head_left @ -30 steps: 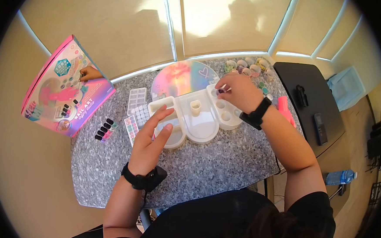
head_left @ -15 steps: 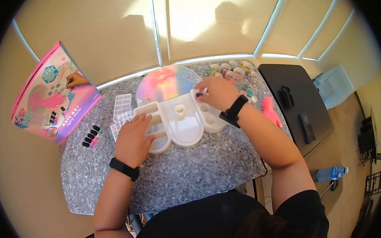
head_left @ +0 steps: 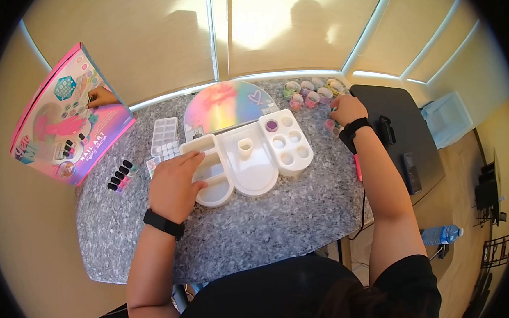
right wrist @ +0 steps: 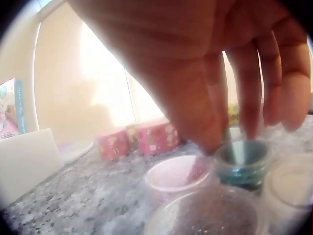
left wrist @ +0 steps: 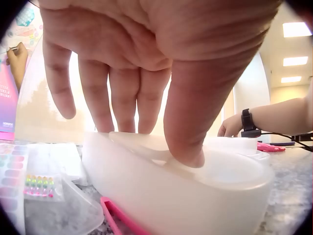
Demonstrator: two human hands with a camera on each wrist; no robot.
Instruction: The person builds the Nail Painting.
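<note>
My left hand [head_left: 175, 188] rests on the left compartments of a white plastic organizer [head_left: 257, 185], fingers spread and thumb over the near rim. In the left wrist view the fingertips reach down to the organizer's far edge. At the table's right side, my right hand [head_left: 348, 109] is over a group of small glitter pots. Its thumb and fingertips are right at the rim of a teal pot [right wrist: 242, 169] in the right wrist view. Beside that stand a pink pot [right wrist: 177, 176] and other clear ones. A purple pot [head_left: 272, 126] sits in one round hole of the organizer's right section.
Several rolls of patterned tape [head_left: 311, 102] stand at the back right. A nail art box [head_left: 74, 120], nail polish bottles [head_left: 121, 176] and a clear divided case [head_left: 165, 133] are on the left. Behind the organizer is a rainbow panel [head_left: 228, 105]. A pink strip [left wrist: 120, 218] lies against the organizer.
My right hand has let go of the purple pot in the organizer's hole and moved right to the glitter pots. My left hand has come down onto the left compartments.
</note>
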